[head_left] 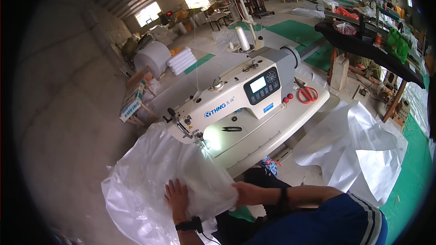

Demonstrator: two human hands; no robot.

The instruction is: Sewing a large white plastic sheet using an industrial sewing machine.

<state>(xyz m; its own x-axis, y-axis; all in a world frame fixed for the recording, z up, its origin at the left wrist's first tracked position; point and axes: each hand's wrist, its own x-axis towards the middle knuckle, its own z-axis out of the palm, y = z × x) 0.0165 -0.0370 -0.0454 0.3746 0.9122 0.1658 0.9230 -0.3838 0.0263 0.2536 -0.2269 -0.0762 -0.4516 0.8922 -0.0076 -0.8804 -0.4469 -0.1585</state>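
Left hand (176,197) flat on plastic sheet (150,172) | right hand (245,193) gripping its edge

A white sewing machine (236,95) is set on a pale tabletop (290,118). Just in front of its needle end, a translucent plastic sheet (154,172) is bunched. The left hand (177,197) is laid flat on the sheet; its edge is gripped by the right hand (247,193). Red scissors (307,94) are seen right of the machine.
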